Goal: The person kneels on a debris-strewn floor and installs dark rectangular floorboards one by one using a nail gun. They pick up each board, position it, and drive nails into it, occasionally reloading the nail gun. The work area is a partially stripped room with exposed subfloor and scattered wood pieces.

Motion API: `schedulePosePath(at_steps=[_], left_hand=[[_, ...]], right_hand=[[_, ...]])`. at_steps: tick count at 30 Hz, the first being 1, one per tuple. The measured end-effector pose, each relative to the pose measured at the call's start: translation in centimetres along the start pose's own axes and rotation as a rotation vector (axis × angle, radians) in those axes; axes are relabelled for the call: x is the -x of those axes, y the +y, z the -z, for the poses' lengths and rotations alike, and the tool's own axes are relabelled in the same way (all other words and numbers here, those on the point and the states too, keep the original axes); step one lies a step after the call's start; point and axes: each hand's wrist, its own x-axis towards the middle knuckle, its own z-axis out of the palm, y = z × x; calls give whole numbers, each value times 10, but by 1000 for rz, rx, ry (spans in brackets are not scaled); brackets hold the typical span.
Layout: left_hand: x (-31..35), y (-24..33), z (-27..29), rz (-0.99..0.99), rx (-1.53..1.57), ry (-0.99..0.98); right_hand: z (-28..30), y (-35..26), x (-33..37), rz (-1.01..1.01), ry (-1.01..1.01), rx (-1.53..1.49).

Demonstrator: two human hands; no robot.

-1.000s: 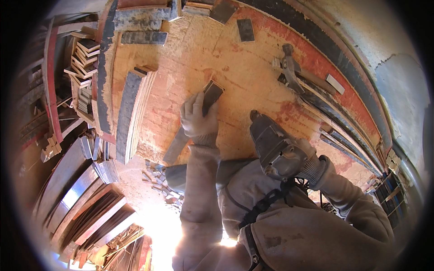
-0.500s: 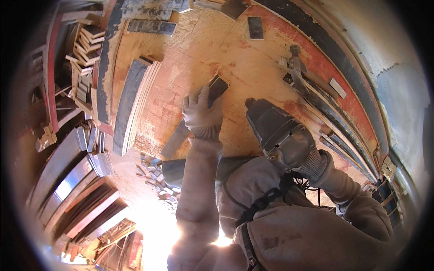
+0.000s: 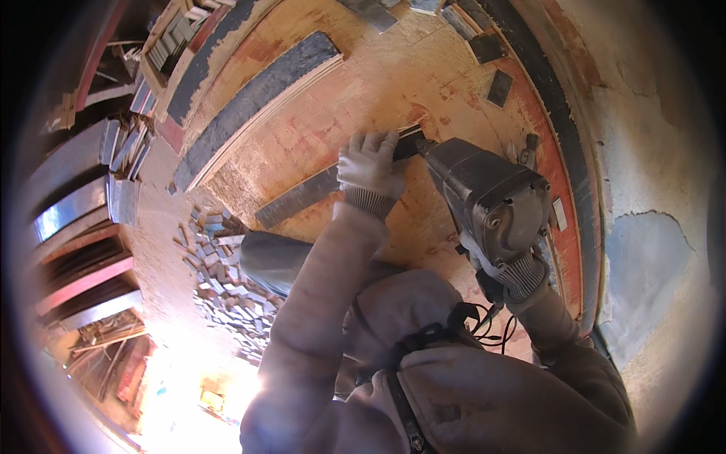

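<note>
My left hand (image 3: 370,163), in a pale knit-cuffed glove, is closed over a dark wooden strip (image 3: 299,197) that slants across the worn board surface (image 3: 408,219). Its fingers lie across the strip near a dark block end (image 3: 409,141). Gripped in my gloved right hand (image 3: 503,265) is a bulky dark nail gun (image 3: 491,197). The nose of the tool meets the far right end of the wood, just beside my left fingers. Most of my right fingers are hidden under the tool's body.
A long stack of dark-faced boards (image 3: 261,106) lies to the left. Small wood offcuts (image 3: 227,265) are heaped on the floor below. A hammer (image 3: 529,147) and a loose dark block (image 3: 499,88) lie to the right. Stacked panels (image 3: 83,284) stand at far left.
My right hand has brought the nail gun up and inward to the end of the wood. My left hand has shifted slightly right, and the whole view has turned.
</note>
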Motion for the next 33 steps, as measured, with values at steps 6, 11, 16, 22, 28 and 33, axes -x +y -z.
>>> schedulePosePath(at_steps=[6, 11, 16, 22, 28, 33], left_hand=[[7, -19, -3, 69, 248, 12], [10, -25, -7, 132, 310, -45], [6, -26, 3, 80, 264, 56], [29, -46, 30, 111, -23, -130], [15, -58, 42, -81, -187, -309], [13, -18, 91, -93, -147, -348]], right_hand=[[-13, 7, 4, -229, -114, -82], [-17, 11, 5, -266, -107, -192], [1, 2, 5, -696, -415, -508], [-8, 22, 65, -584, -237, -633], [-35, 29, 94, -400, -62, -194], [-34, 13, 96, -615, -53, -527]])
